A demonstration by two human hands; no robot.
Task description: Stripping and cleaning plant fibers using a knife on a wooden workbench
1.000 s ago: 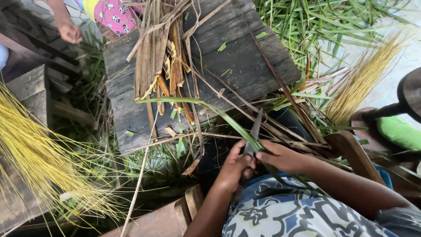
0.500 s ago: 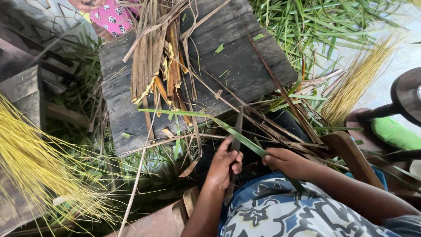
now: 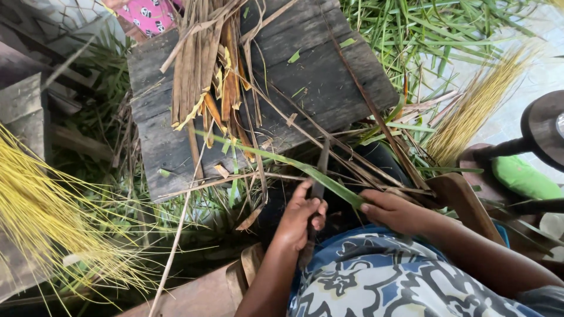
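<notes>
- Closest in, the left hand [image 3: 301,216] is wrapped tight round a dark knife [image 3: 318,189], thumb pressed along it, narrow blade pointing up and away from the body.
- Just beside it, the right hand [image 3: 395,210] has its fingers closed on the near end of a long green leaf strip [image 3: 294,162], pinching it low by the lap.
- That leaf strip runs up and left from the right hand, crosses the knife blade and reaches out over the edge of the weathered dark wooden plank desk [image 3: 329,70].
- Below both hands shows the person's blue, white and black patterned garment [image 3: 382,282].
- On the desk lies a bundle of dry brown leaf strips [image 3: 205,70], some with yellow edges, with thin brown stalks fanning toward the hands.
- Far left, a spray of fine yellow fibres [image 3: 41,223] spreads over the ground.
- To the right, a sheaf of pale yellow midribs [image 3: 476,111] stands tilted, near a curved brown wooden piece [image 3: 464,202].
- Beyond the desk, fresh green leaves [image 3: 423,29] pile up, and a pink patterned cloth [image 3: 150,14] shows at the top edge.
</notes>
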